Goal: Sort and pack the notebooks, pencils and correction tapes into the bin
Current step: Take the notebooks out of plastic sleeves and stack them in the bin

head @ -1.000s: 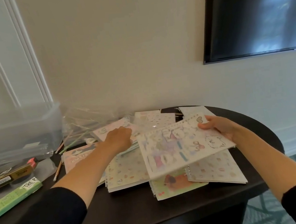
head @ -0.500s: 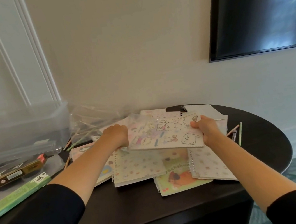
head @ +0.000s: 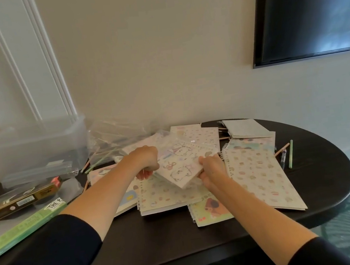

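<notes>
The table point(head: 162, 245) has bare surface only along its front edge. The bin point(head: 38, 148) stands at the rear left corner, and the route to it runs above the pile. The notebooks point(head: 257, 172) lie loose across the middle. One notebook point(head: 182, 164) is lifted and tilted. A second ago my right grip point(head: 212, 169) held it alone. Now my left grip point(head: 144, 162) has joined, and both curl closed on opposite edges. I judge it ready to carry left. Two pencils point(head: 290, 153) lie near the right edge.
</notes>
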A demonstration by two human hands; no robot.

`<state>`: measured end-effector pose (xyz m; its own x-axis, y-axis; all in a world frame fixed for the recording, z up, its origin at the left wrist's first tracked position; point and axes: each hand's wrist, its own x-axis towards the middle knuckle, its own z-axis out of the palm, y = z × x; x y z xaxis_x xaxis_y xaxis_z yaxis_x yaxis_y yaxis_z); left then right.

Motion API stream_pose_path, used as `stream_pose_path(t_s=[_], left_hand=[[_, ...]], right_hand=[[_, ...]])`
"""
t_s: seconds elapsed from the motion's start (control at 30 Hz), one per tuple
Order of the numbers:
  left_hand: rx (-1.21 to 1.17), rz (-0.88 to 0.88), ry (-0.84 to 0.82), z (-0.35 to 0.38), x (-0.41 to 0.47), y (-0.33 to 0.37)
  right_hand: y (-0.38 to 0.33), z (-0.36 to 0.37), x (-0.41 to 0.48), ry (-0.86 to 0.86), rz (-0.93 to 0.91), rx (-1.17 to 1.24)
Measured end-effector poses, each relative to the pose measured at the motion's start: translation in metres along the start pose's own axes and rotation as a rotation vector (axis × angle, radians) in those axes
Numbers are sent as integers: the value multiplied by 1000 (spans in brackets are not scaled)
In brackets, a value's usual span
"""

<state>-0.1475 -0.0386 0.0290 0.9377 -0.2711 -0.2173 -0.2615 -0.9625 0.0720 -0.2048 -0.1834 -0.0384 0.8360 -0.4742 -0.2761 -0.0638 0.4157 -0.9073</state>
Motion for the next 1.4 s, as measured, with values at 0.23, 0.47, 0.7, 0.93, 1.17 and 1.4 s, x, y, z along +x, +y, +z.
stream_pose_path(t_s=[0.23, 0.47, 0.7, 0.93, 1.17, 1.4], left_hand=[[79, 16, 21, 5, 7, 0], [152, 193, 472, 14, 26, 22], [-31, 273, 557, 29, 50, 33], [-306, 376, 498, 23, 62, 30], [-363, 442, 556, 21, 67, 19], [-405, 493, 592, 20, 73, 14]], right_hand=[[-6, -7, 7, -121, -12, -336], [-15, -6, 9, -328, 87, -193], [-13, -10, 24, -354, 85, 9], [-7, 14, 38, -381, 135, 139], [-6, 54, 47, -356, 120, 171], [-7, 74, 48, -327, 74, 166]])
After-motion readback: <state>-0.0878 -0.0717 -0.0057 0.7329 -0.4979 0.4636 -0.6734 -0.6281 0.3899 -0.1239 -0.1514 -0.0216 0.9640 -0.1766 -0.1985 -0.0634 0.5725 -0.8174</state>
